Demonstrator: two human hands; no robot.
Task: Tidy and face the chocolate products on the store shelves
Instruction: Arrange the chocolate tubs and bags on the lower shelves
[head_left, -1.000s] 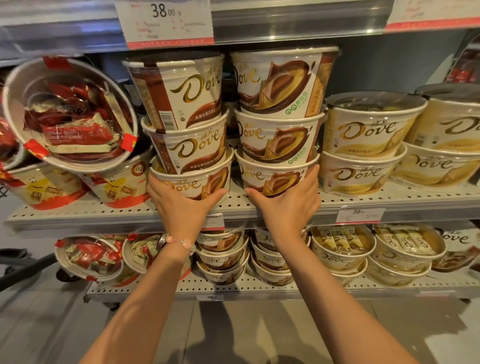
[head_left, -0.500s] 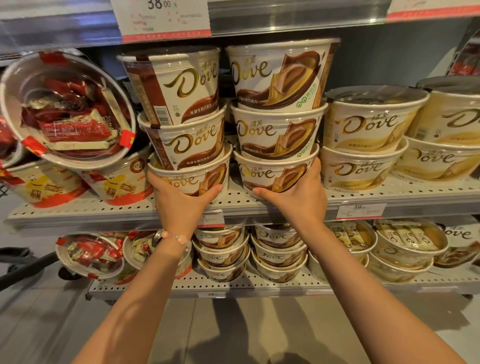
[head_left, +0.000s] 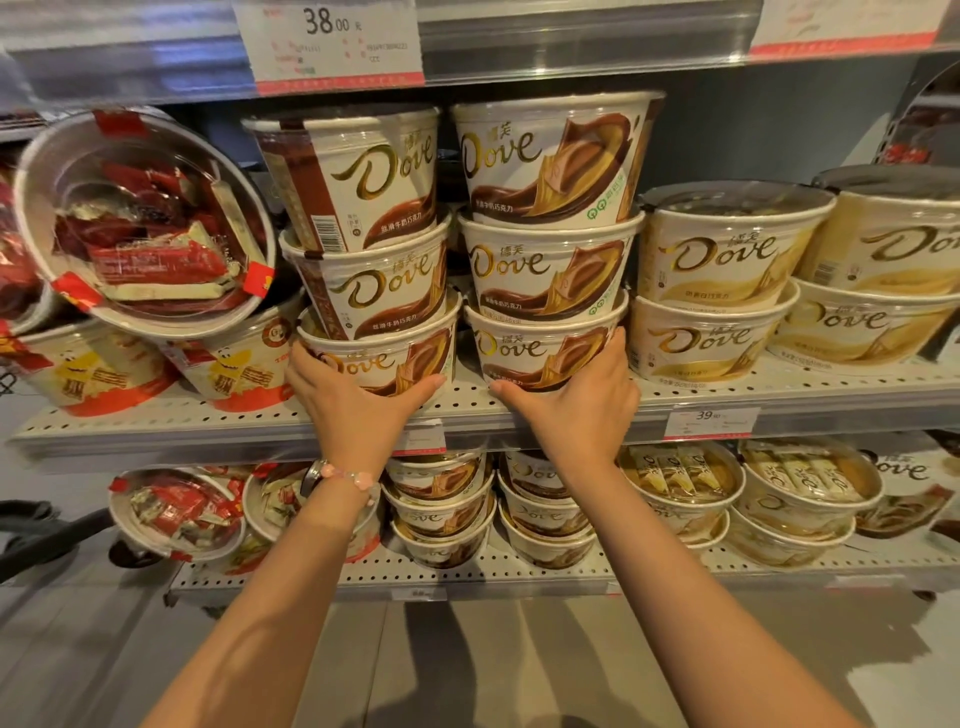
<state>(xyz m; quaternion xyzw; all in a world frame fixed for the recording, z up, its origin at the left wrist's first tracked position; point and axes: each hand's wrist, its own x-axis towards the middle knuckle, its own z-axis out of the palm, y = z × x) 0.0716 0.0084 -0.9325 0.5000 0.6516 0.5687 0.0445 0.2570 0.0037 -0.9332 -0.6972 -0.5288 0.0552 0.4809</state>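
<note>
Two hands, left hand (head_left: 358, 410) and right hand (head_left: 582, 410), each cup fingers around a bottom chocolate tub (head_left: 374, 358) on the shelf (head_left: 156, 426).

Cream tubs (head_left: 545, 353) with brown-gold swirls; red-wrapped sweets (head_left: 156, 249); pink bead bracelet (head_left: 348, 475).

Both arms are bare from the hands back to the bottom edge of the picture — no sleeves show. The left hand (head_left: 358, 410) has a bracelet (head_left: 347, 475) at its wrist: a string of small round pale pink beads, with a darker, metallic piece at its left end — too blurred to tell apart. The right hand (head_left: 584, 410) wears nothing at its wrist.
</note>
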